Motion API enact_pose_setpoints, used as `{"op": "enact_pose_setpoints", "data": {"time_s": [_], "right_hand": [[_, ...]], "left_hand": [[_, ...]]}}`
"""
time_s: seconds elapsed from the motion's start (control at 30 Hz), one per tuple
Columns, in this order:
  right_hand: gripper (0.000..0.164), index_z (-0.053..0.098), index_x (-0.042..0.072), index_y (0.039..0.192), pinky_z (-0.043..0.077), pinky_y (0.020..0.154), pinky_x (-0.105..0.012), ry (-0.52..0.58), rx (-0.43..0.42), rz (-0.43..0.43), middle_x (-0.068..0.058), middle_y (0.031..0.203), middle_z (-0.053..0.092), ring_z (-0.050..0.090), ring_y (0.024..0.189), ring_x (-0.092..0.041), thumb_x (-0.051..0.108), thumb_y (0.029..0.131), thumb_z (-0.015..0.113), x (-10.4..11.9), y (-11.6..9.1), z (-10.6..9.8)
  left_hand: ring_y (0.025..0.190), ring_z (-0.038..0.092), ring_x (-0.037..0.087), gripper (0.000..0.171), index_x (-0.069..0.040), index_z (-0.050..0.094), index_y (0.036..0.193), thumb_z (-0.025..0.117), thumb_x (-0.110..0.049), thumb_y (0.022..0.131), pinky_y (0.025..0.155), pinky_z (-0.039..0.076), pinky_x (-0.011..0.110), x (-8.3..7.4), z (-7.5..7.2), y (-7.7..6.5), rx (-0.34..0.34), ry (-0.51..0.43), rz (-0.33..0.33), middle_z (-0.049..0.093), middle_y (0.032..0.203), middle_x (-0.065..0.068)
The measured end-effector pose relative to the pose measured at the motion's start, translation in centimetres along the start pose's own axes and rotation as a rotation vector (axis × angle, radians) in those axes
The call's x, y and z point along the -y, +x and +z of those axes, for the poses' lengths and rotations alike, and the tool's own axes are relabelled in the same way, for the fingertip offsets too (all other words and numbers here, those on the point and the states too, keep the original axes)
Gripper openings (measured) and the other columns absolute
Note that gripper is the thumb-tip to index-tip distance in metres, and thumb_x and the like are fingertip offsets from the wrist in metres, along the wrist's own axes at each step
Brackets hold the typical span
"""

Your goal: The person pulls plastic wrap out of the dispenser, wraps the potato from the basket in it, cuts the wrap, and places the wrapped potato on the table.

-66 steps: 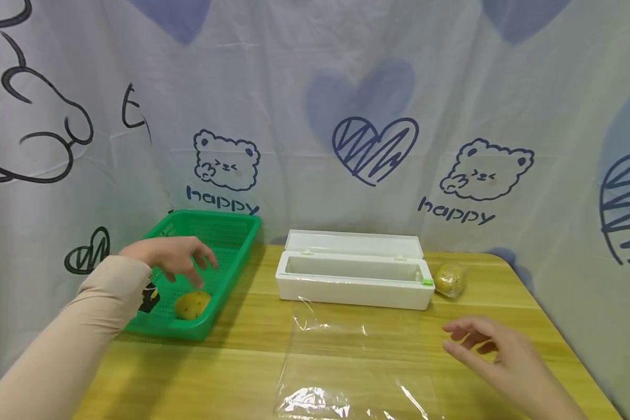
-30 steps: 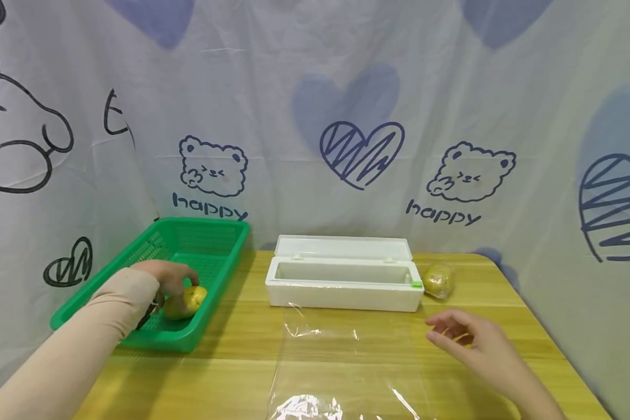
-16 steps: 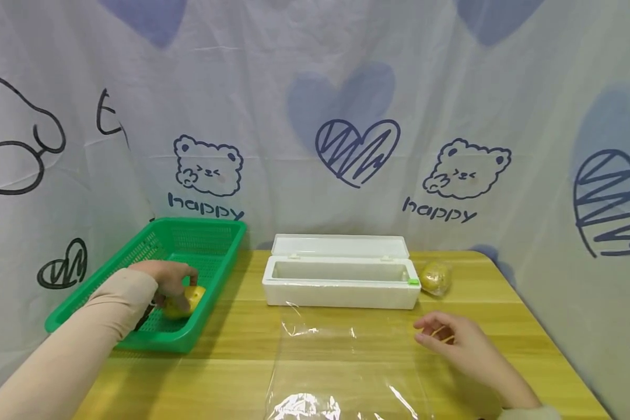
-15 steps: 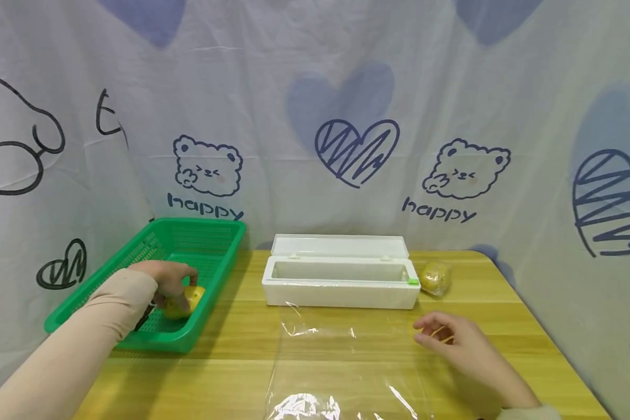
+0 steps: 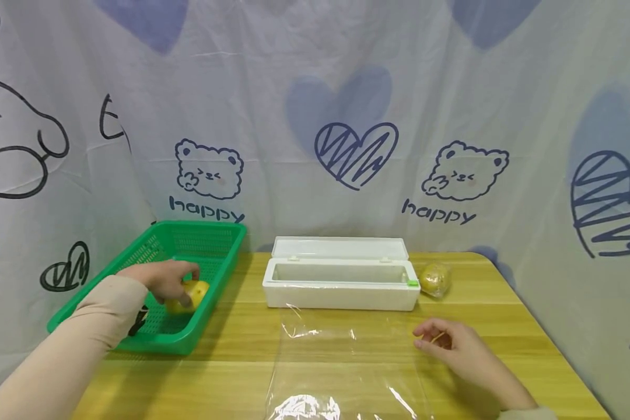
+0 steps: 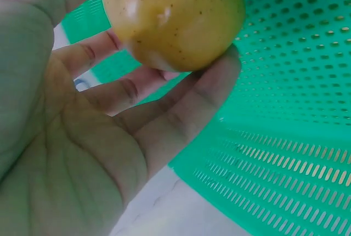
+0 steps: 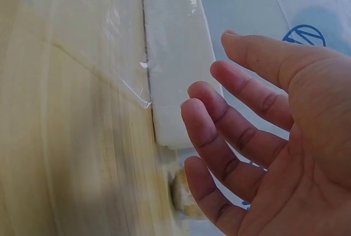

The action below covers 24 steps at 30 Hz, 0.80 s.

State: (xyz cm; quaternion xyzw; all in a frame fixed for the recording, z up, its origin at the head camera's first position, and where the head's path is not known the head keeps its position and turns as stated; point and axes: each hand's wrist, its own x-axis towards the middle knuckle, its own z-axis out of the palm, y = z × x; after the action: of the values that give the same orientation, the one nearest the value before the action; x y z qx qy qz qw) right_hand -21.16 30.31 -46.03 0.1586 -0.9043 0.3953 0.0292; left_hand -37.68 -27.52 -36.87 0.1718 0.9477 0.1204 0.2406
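In the green plastic basket (image 5: 233,256), my left hand (image 5: 167,280) grips a yellow, brown-specked potato (image 5: 200,291). The left wrist view shows the potato (image 6: 178,19) held between the thumb and the curled fingers (image 6: 184,107), close to the perforated basket wall. My right hand (image 5: 459,350) hovers over the table's right side, fingers loosely bent and holding nothing. To its left, a sheet of clear plastic wrap (image 5: 346,364) lies flat, running from the front of a white wrap dispenser box (image 5: 341,296). The box's lid is up.
A second potato (image 5: 436,279), wrapped in clear film, sits by the box's right end, near its green slider (image 5: 412,283). A small dark object (image 5: 139,319) lies in the basket, partly hidden by my left sleeve. A patterned curtain (image 5: 294,192) hangs behind the wooden table.
My left hand has come down from above the basket and taken hold of the potato, which now appears slightly raised. My right hand has shifted a little left and stays unladen.
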Motion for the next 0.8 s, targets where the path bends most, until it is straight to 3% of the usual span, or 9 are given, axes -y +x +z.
{"op": "enact_pose_setpoints", "data": {"time_s": [0.07, 0.23, 0.47, 0.63, 0.8], "right_hand": [[0.020, 0.074, 0.006, 0.114, 0.057, 0.073, -0.023, 0.004, 0.001, 0.006, 0.003, 0.098, 0.074, 0.062, 0.082, 0.001, 0.022, 0.102, 0.074, 0.0, 0.0, 0.0], [0.020, 0.074, 0.006, 0.114, 0.057, 0.072, -0.023, 0.006, 0.007, 0.011, 0.002, 0.098, 0.074, 0.062, 0.080, 0.000, 0.022, 0.102, 0.074, 0.0, -0.1, 0.0], [0.019, 0.074, 0.006, 0.114, 0.056, 0.073, -0.023, 0.013, 0.022, 0.009, 0.002, 0.098, 0.074, 0.062, 0.081, 0.000, 0.022, 0.103, 0.073, 0.0, -0.2, 0.1], [0.022, 0.074, 0.005, 0.115, 0.057, 0.073, -0.023, 0.026, 0.035, 0.014, 0.002, 0.098, 0.074, 0.063, 0.081, 0.000, 0.023, 0.103, 0.073, 0.1, -0.3, 0.2], [0.023, 0.074, 0.005, 0.116, 0.058, 0.075, -0.023, 0.013, 0.031, 0.007, 0.001, 0.100, 0.074, 0.063, 0.083, 0.000, 0.024, 0.103, 0.073, 0.3, -0.2, 0.2]], "left_hand": [[0.086, 0.062, 0.023, 0.054, -0.006, 0.054, 0.132, 0.084, -0.020, 0.090, 0.069, 0.060, 0.035, -0.1, -0.4, -0.5, -0.033, 0.014, 0.028, 0.060, 0.111, 0.016], [0.085, 0.060, 0.022, 0.053, -0.008, 0.057, 0.127, 0.087, -0.026, 0.087, 0.070, 0.055, 0.035, -0.6, -1.5, -1.9, -0.133, 0.062, 0.116, 0.065, 0.102, 0.012], [0.091, 0.062, 0.023, 0.054, -0.010, 0.058, 0.130, 0.088, -0.030, 0.089, 0.077, 0.054, 0.040, -1.5, -2.8, -4.0, -0.311, 0.083, 0.199, 0.072, 0.108, 0.012], [0.090, 0.062, 0.022, 0.057, -0.011, 0.059, 0.133, 0.089, -0.030, 0.088, 0.074, 0.053, 0.036, -2.5, -2.8, -5.5, -0.429, 0.064, 0.242, 0.071, 0.115, 0.016], [0.091, 0.068, 0.019, 0.056, -0.014, 0.060, 0.135, 0.089, -0.030, 0.090, 0.076, 0.057, 0.035, -4.6, -2.1, -6.8, -0.518, 0.035, 0.321, 0.070, 0.123, 0.016]]}}
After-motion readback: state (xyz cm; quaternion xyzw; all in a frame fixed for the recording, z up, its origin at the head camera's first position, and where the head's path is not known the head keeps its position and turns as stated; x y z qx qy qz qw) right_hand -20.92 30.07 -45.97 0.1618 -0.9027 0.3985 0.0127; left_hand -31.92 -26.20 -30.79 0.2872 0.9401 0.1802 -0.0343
